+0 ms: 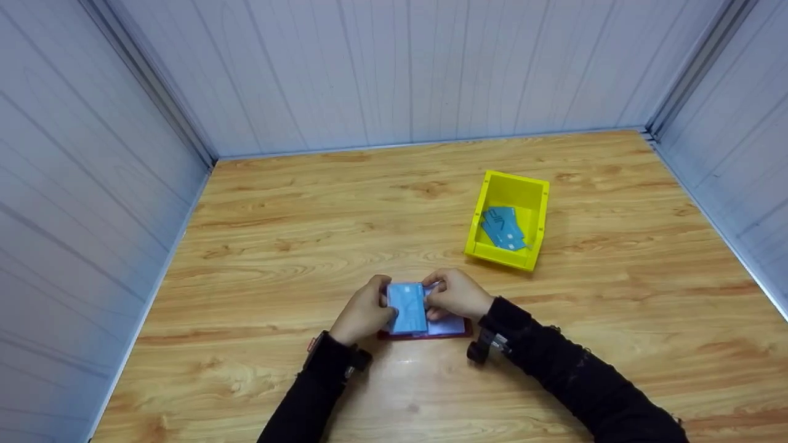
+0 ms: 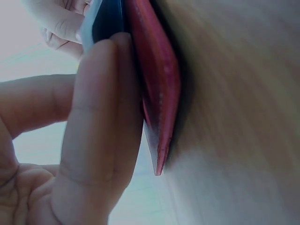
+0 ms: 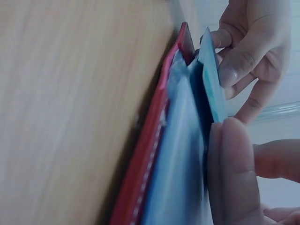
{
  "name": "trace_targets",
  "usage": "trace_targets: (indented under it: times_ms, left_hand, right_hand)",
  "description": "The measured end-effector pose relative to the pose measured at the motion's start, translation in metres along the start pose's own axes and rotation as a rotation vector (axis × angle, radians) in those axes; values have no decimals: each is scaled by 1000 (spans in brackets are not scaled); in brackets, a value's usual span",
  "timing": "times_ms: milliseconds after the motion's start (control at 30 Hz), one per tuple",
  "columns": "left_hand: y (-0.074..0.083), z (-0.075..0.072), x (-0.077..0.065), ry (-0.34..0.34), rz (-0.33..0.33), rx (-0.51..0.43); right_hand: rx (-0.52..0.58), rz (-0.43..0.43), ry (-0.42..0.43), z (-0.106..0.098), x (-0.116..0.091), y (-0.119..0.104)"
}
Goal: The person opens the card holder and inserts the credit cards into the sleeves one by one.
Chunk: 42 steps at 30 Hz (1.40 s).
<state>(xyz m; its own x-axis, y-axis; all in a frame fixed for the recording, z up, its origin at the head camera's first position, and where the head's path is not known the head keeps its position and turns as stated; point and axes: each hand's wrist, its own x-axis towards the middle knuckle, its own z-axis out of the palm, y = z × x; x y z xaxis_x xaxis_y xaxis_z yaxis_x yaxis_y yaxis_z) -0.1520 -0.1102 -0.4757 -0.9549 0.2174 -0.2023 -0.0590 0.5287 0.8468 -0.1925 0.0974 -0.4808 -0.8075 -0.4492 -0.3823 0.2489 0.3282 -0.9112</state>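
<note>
A red card holder (image 1: 458, 335) lies spread on the wooden table, with pale clear sleeve pages (image 1: 449, 325) on its right half. Over its left half is a light blue card (image 1: 407, 307), lifted at an angle off the cover in the right wrist view. My left hand (image 1: 366, 312) pinches the card's left side, thumb on its face (image 3: 214, 89) and fingers behind. My right hand (image 1: 458, 294) has its thumb and curled fingers on the card's upper right edge. Left-hand fingers (image 2: 96, 117) reach between card and red cover (image 2: 164, 89) in the left wrist view.
A yellow bin (image 1: 517, 184) stands beyond my right hand, with several blue cards (image 1: 503, 227) lying loose inside. White panel walls (image 1: 400, 74) enclose the wooden table (image 1: 295, 215) at the back and both sides.
</note>
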Motion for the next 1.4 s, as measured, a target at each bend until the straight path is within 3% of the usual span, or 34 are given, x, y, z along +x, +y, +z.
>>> trace_targets:
  times_ms: [367, 600, 933, 1200, 1400]
  left_hand:
    - [1, 1, 2, 4, 6, 38]
    - [1, 0, 0, -14, 9, 3]
    - [0, 1, 0, 77, 82, 244]
    - [7, 8, -6, 141, 103, 396]
    - [10, 18, -12, 131, 220, 483]
  right_hand:
    - [-49, -2, -29, 2, -2, -2]
    - [-131, -108, -57, -1, -7, 2]
    - [-217, -71, -33, -12, -11, 5]
    - [-249, -37, -27, -19, -11, 6]
    - [-291, -97, 6, -32, -14, 0]
